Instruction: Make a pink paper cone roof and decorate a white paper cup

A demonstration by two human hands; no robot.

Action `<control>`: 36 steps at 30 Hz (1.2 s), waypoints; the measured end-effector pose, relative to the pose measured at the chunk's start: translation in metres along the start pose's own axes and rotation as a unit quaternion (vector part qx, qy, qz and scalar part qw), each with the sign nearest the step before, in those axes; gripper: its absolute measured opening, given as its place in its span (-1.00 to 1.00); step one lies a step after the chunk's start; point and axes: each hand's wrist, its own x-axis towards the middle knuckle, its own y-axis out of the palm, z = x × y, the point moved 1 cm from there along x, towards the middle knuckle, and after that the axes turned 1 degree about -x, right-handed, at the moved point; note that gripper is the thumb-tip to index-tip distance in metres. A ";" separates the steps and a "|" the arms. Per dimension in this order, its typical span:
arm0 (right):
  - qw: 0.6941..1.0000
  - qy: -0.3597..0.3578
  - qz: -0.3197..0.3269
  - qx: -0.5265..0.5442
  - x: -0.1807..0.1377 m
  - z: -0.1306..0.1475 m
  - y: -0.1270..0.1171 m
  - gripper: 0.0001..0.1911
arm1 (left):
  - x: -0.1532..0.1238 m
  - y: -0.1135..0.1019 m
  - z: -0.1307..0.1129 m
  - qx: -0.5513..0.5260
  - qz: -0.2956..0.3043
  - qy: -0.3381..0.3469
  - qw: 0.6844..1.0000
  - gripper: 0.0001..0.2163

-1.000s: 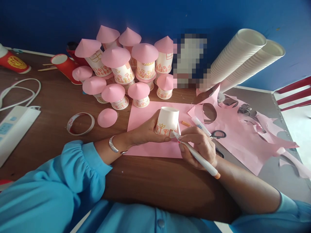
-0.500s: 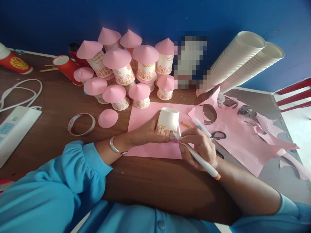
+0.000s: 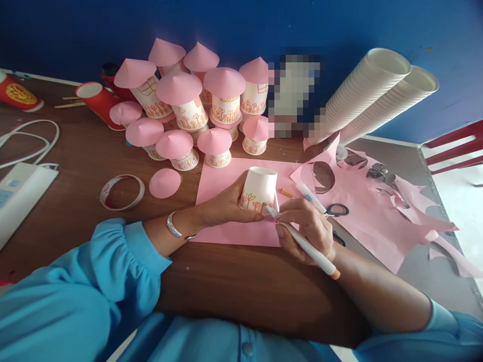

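My left hand [image 3: 228,203] is closed round a white paper cup [image 3: 260,183], which carries orange and red flower drawings along its lower part. In my right hand [image 3: 307,231] is a white marker [image 3: 313,252] with an orange end; its tip meets the lower right side of the cup. A second slim white pen-like thing shows partly beside the cup, its far part hidden by my fingers. Under both hands lies a pink paper sheet [image 3: 219,234]. Behind them stand several decorated cups [image 3: 192,115] with pink paper cones [image 3: 179,89] on top.
Two tall stacks of white cups [image 3: 358,95] lean at the back right. Cut pink paper [image 3: 370,216], scissors [image 3: 337,209] and a glue stick [image 3: 311,197] lie to the right. A tape roll [image 3: 141,193], a pink cone [image 3: 165,183] and a power strip [image 3: 26,198] are leftward.
The whole view has shifted slightly, so things on the table appear a little further left. Both hands keep their holds, with the marker tip still at the cup's lower side.
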 end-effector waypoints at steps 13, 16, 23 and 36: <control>1.000 -0.011 0.001 0.008 0.001 0.000 0.000 -0.80 | -0.001 -0.001 0.001 0.001 -0.005 -0.006 1.000 -0.43; 1.000 -0.013 0.005 0.007 0.001 0.000 0.000 -0.79 | -0.001 -0.001 0.001 0.009 -0.014 -0.006 1.000 -0.40; 1.000 -0.016 0.005 0.008 0.001 0.000 0.000 -0.79 | -0.002 -0.002 0.001 0.037 -0.030 -0.019 0.999 -0.34; 1.000 -0.016 0.004 0.002 0.000 -0.001 0.001 -0.80 | -0.003 -0.003 0.001 0.049 -0.021 -0.024 0.998 -0.34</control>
